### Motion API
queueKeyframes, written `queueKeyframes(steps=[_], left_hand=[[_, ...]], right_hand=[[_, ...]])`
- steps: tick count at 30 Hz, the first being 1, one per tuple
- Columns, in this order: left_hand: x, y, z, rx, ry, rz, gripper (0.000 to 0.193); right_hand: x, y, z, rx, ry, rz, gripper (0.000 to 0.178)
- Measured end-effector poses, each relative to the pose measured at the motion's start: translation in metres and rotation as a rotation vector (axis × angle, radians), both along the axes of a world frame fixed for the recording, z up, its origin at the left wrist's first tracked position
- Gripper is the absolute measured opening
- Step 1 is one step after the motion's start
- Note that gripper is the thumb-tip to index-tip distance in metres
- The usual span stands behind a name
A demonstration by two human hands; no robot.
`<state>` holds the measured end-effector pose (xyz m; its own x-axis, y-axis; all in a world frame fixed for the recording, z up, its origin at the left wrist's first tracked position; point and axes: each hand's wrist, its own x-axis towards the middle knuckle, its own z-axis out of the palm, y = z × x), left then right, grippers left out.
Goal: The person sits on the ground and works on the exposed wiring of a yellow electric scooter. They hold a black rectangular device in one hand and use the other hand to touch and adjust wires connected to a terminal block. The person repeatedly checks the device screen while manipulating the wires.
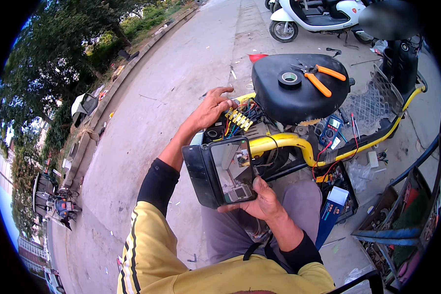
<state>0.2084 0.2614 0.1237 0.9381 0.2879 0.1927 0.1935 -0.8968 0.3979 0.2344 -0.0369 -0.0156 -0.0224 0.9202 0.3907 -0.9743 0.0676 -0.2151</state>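
Note:
My right hand (267, 201) holds a smartphone (232, 169) in a dark flip case, its cover (201, 176) folded out to the left. The phone's lit screen shows a picture with a small grey device. Farther off, my left hand (210, 109) reaches to the rear of a yellow scooter frame (296, 142). Its index finger is stretched out and its thumb is apart from it, close to a small grey part beside the wiring. Next to that hand lies a yellow terminal strip (239, 119) with several coloured wires.
On the black seat (299, 73) rest orange-handled pliers (323, 78) and a roll of black tape (289, 80). A blue multimeter (331, 128) with red leads lies on the footboard. To the right stand a blue box (332, 210) and a metal tool rack (392, 232). A white scooter (318, 17) is parked beyond.

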Motion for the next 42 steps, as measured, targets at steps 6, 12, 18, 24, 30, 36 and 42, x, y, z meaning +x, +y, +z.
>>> queueKeyframes(steps=[6,12,18,24,30,36,42], left_hand=[[0.003,-0.004,0.001,-0.019,-0.027,0.016,0.043],[0.005,-0.004,0.001,-0.035,-0.051,0.012,0.044],[0.002,-0.004,0.001,-0.026,-0.014,0.023,0.046],[0.005,-0.002,-0.001,-0.054,-0.020,0.053,0.047],[0.003,-0.010,0.003,-0.057,-0.003,0.062,0.048],[0.012,-0.027,0.007,0.102,0.009,-0.128,0.046],[0.023,-0.046,0.001,0.298,0.158,-0.178,0.047]], right_hand=[[0.001,0.000,0.001,-0.003,0.000,0.000,0.083],[0.002,-0.002,0.004,-0.004,-0.004,-0.011,0.084],[0.003,-0.002,0.004,0.010,-0.003,0.004,0.083],[0.003,-0.002,0.001,0.016,-0.003,-0.002,0.081],[0.003,-0.002,0.001,0.015,0.012,-0.009,0.080],[0.004,-0.001,-0.002,0.033,0.012,0.006,0.080],[0.005,-0.004,0.001,0.034,0.018,0.005,0.080]])
